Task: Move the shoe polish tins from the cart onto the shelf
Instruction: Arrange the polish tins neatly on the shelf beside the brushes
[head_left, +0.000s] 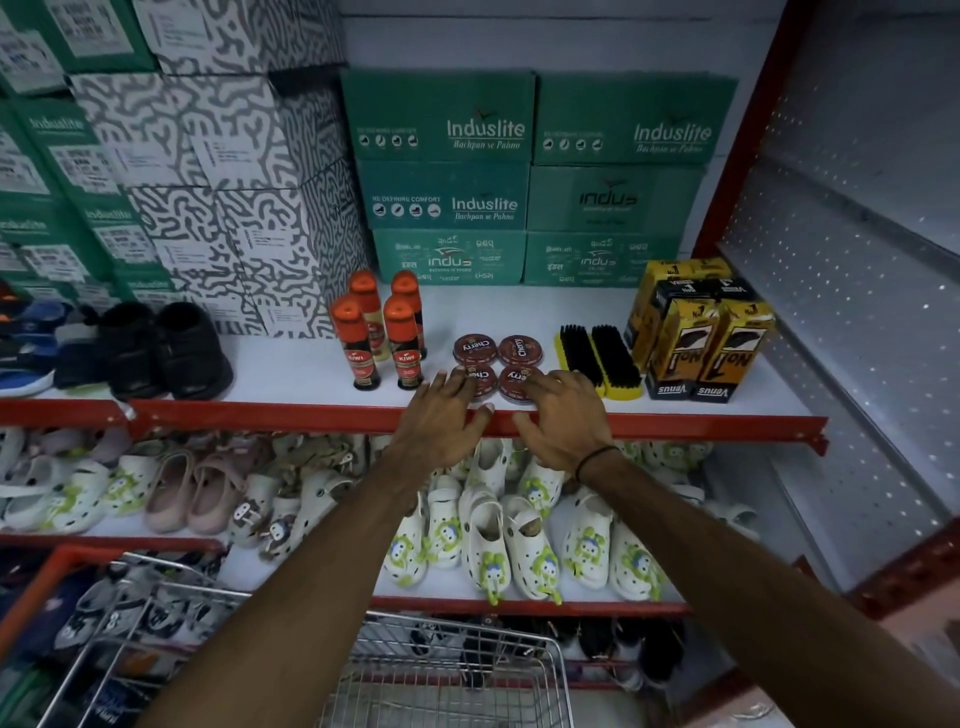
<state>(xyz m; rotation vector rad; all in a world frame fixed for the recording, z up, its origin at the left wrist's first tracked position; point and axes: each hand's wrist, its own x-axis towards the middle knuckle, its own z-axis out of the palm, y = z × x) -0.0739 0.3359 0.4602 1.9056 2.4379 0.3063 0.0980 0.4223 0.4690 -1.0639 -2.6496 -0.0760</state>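
Note:
Several round dark-red shoe polish tins marked "Cherry" lie flat in a square group on the white shelf (519, 312): two at the back (472, 347) (521, 349) and two at the front (480, 378) (517, 385). My left hand (441, 415) is spread, its fingertips on the front-left tin. My right hand (563, 415) is spread too, its fingertips on the front-right tin. Neither hand encloses a tin. The wire cart (457, 670) stands below my arms, and what shows of its basket holds no tins.
Orange-capped Kiwi polish bottles (382, 332) stand left of the tins, black brushes (597, 358) and yellow Venus boxes (696, 338) right. Green Induslite boxes (530, 176) fill the back. Black shoes (166, 348) sit far left. A red shelf edge (311, 413) runs in front; children's clogs (493, 540) lie below.

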